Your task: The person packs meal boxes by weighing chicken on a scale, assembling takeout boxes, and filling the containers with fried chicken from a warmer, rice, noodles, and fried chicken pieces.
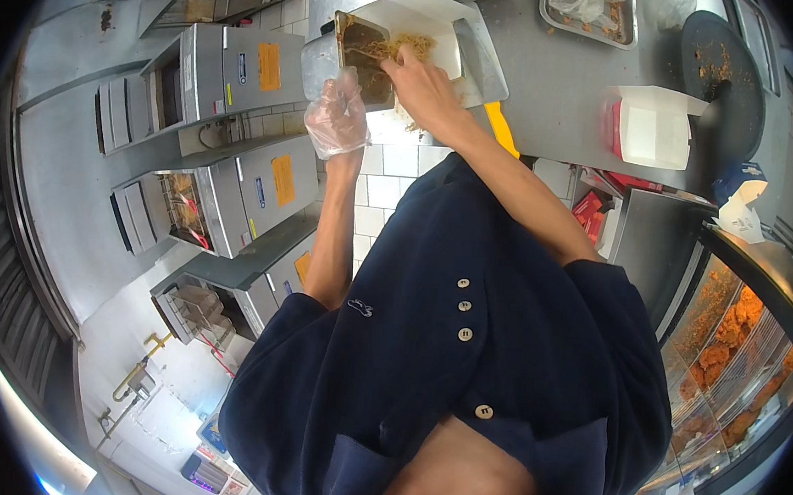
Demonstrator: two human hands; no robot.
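My left hand (336,119), in a clear plastic glove, is closed at the near left corner of a tilted metal pan (380,88) with a brown, greasy inside. My bare right hand (426,89) reaches over the pan's right side. Its fingers are bent together at a clump of pale yellow noodles (415,45). A thin light line by the fingertips could be a utensil or a strand; I cannot tell. The noodles lie between the pan and an open white carton (443,37), which stands against the pan.
A yellow handle (501,128) juts over the counter's near edge. To the right are an open red-and-white box (653,127), a crumb-strewn tray (621,31) and a dark round pan (722,82). Steel fryers (248,72) line the left; a glass cabinet of fried chicken (726,335) stands at right.
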